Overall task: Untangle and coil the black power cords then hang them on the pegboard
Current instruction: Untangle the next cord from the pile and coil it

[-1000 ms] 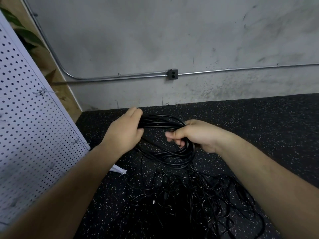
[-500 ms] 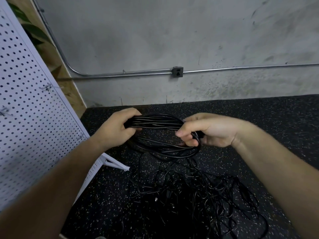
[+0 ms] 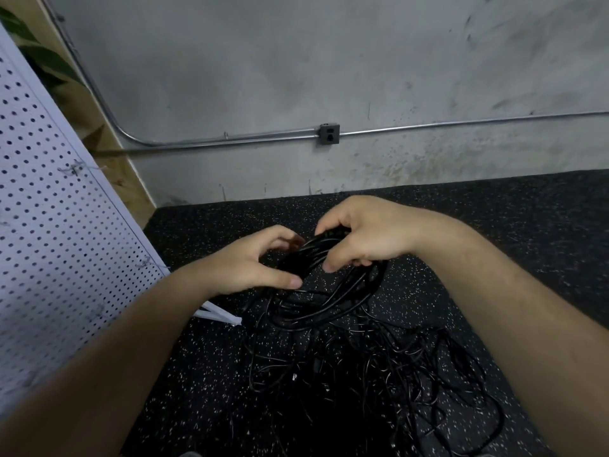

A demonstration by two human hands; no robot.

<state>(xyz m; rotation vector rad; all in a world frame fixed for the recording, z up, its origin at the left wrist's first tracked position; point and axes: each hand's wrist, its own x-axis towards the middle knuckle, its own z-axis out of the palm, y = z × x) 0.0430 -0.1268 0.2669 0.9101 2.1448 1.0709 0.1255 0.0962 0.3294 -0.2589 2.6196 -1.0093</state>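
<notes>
The coil (image 3: 333, 291) of black cord hangs between my two hands, raised off the floor and just beyond the tangle of cords (image 3: 379, 374) heaped nearer to me. A few strands seem to run from the coil down into that heap, so I judge this cord is not yet fully free. My right hand (image 3: 372, 235) comes over the top of the gathered loops, fingers curled down on them and thumb pressing from below, pinching the turns together so they cannot spring apart. My left hand (image 3: 250, 262) sits at the left of the same bunch in a looser claw, fingertips on the upper strands and thumb stretched beneath. How hard it grips I cannot tell, but it looks placed to steady the loops. Holding the coil up lets its lower turns hang evenly. The pegboard (image 3: 49, 242) stands at my left, well apart from the coil, with a bare hook (image 3: 145, 262) near its edge, handy for hanging. Beyond lie the speckled floor (image 3: 494, 225) and the grey wall (image 3: 296, 61).
</notes>
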